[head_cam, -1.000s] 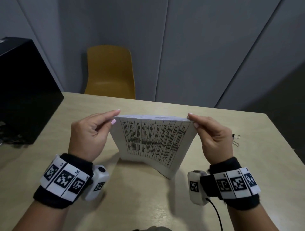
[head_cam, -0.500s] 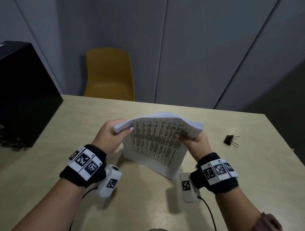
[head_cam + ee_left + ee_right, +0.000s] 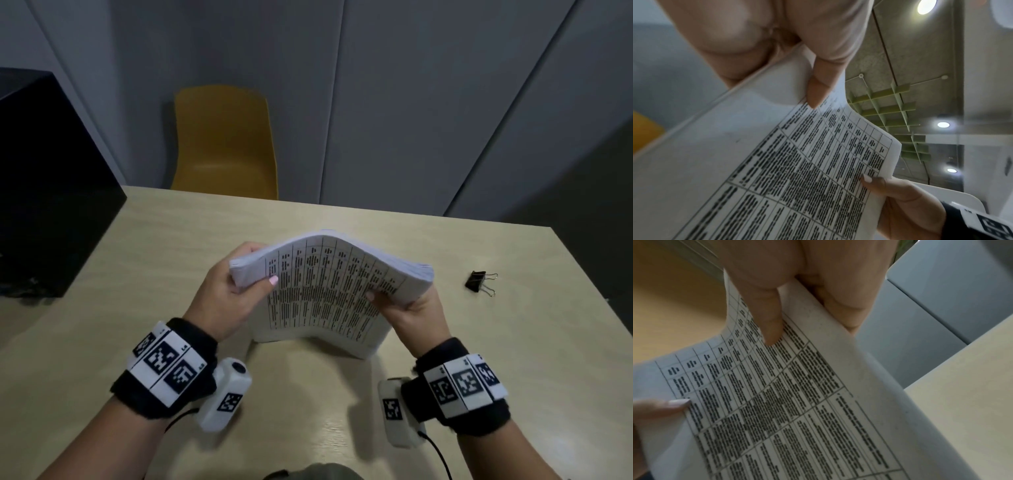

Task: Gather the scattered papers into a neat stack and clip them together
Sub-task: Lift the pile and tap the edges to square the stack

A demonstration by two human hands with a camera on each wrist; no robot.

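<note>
A thick stack of printed papers [image 3: 325, 291] stands on its lower edge on the table, its top bowed upward. My left hand [image 3: 236, 277] grips the stack's upper left corner, thumb on the printed front. My right hand [image 3: 400, 301] grips the upper right corner the same way. The left wrist view shows the printed sheet [image 3: 807, 170] under my left thumb [image 3: 818, 91]. In the right wrist view my right thumb [image 3: 768, 318] presses on the table of text [image 3: 787, 402]. A black binder clip [image 3: 479, 282] lies on the table to the right of the stack, untouched.
The beige table [image 3: 308, 428] ends at its right edge close to the clip. A black box [image 3: 44, 192] stands at the table's left. A yellow chair [image 3: 224, 144] is behind the far edge, before grey wall panels.
Both hands shifted from pinching the top corners with fingertips to gripping them with thumbs in front. The stack's top edge has bent into an arch, and the clip has come into view.
</note>
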